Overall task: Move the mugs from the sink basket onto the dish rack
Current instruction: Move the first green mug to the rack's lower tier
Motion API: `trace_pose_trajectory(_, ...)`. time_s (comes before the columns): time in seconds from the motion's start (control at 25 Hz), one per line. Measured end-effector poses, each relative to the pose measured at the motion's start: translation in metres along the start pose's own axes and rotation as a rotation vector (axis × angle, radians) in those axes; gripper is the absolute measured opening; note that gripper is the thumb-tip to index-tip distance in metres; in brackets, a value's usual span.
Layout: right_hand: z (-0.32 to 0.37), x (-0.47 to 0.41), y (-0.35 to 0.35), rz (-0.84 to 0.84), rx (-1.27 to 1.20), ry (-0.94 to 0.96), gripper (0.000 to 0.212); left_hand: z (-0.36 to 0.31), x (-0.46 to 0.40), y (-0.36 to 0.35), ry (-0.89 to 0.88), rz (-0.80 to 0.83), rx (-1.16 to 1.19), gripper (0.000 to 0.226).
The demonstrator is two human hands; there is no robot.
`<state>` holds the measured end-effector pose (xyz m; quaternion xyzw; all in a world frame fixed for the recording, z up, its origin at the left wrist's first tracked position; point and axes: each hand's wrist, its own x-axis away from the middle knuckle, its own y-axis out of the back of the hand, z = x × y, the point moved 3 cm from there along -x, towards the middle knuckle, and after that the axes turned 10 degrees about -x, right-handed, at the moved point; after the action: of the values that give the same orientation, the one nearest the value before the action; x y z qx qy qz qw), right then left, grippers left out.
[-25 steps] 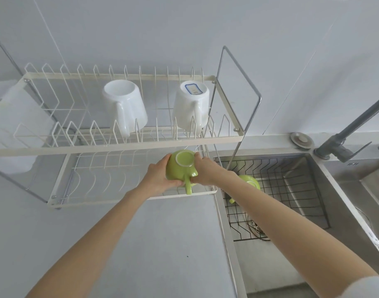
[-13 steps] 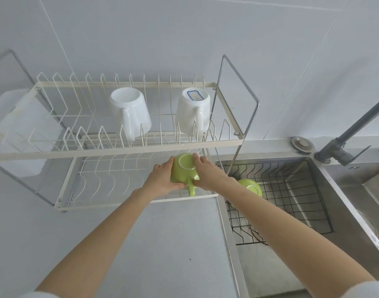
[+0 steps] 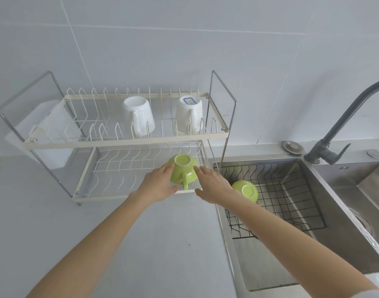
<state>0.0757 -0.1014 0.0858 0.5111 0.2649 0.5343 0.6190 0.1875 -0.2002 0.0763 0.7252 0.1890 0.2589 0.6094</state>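
A green mug (image 3: 183, 168) sits upside down, handle toward me, at the right end of the dish rack's lower tier (image 3: 119, 168). My left hand (image 3: 156, 186) cups its left side, thumb low near the handle. My right hand (image 3: 214, 186) is beside its right side with fingers spread, only the fingertips near the mug. A second green mug (image 3: 246, 190) lies upside down in the black wire sink basket (image 3: 291, 190), just right of my right wrist. Two white mugs (image 3: 139, 117) (image 3: 188, 115) stand upside down on the upper tier.
A white plastic holder (image 3: 48, 134) hangs on the rack's left end. The grey faucet (image 3: 334, 130) arches over the steel sink (image 3: 345, 222) at right, with a round plug (image 3: 292, 146) on the ledge behind. Grey counter (image 3: 162, 254) lies in front of the rack.
The green mug has settled lower on the bottom tier. My right hand's fingers have spread and eased off it, while the left stays against it. The view has tilted, so the rack appears lower.
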Motion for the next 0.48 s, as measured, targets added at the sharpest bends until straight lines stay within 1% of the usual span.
trace_pose_trajectory(0.12,-0.007,0.025,-0.005,-0.054,0.011,0.017,0.069,-0.013,0.021,-0.006,0.014,-0.001,-0.082,0.07)
trace_pose_trajectory(0.28,-0.026,0.052,-0.014,-0.09,0.017,-0.006,0.071,-0.036,0.038,-0.017,0.04,0.002,-0.193,0.069)
trace_pose_trajectory(0.48,-0.069,0.08,-0.022,-0.074,-0.023,-0.07,0.07,-0.082,0.043,-0.028,0.005,-0.015,-0.172,0.063)
